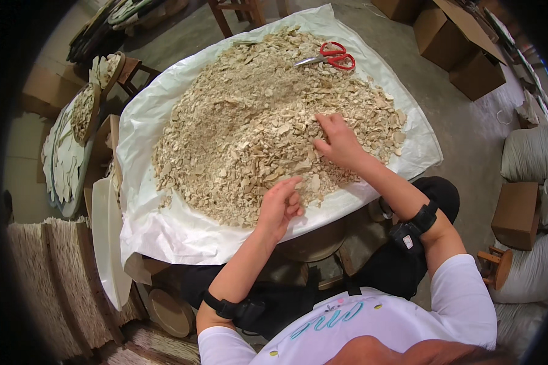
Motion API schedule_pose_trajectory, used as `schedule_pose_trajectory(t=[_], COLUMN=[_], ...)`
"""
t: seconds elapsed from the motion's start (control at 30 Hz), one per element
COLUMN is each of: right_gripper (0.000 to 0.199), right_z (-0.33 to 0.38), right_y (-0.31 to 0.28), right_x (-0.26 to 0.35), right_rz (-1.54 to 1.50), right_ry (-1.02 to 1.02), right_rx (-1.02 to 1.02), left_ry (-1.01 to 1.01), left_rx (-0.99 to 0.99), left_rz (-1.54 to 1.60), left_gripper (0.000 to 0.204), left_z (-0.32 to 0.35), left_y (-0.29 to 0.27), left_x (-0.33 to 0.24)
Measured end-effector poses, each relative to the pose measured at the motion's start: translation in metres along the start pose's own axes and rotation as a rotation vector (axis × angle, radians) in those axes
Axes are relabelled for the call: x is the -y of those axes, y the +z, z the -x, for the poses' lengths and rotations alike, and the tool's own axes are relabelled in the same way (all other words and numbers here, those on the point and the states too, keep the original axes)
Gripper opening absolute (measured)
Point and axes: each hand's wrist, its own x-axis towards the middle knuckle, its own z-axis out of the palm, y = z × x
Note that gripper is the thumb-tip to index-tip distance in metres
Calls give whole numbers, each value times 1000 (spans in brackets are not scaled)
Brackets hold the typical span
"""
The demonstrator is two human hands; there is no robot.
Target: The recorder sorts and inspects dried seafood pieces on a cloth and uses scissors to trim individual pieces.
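Beige and dry, the heap [256,121] of flat, broken chips spreads wide over the white sheet [164,231] that covers your desk, with fine crumbs at its left and larger pale flakes at its right and near edges. Your right hand [338,143] lies palm down on the heap's right side, fingers spread and pressed into the flakes, gripping nothing that shows. Your left hand [280,204] sits at the heap's near edge, fingers curled together; you may be pinching a flake there, but it cannot be told. Both wrists wear black bands.

Red-handled scissors [329,56] lie on the far side of the heap, well apart from both hands. To your left, round trays [82,115] carry more pale pieces, and a white board [106,243] leans beside the desk. Cardboard boxes [456,45] stand on the floor at far right, with white sacks [533,152] and a wooden stool [496,264] nearer to you.
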Motion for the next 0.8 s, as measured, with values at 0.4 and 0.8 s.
schedule_pose_trajectory(t=[0.4, 0.8], right_gripper=[37, 20], right_z=[1, -28], right_y=[22, 5], right_x=[39, 12], right_rz=[-197, -123], right_ry=[-517, -225], right_rx=[277, -80], left_ry=[-5, 59], left_rx=[-105, -70], left_rz=[156, 187], left_gripper=[23, 30], left_z=[-18, -7], left_y=[-11, -21], left_x=[-1, 0])
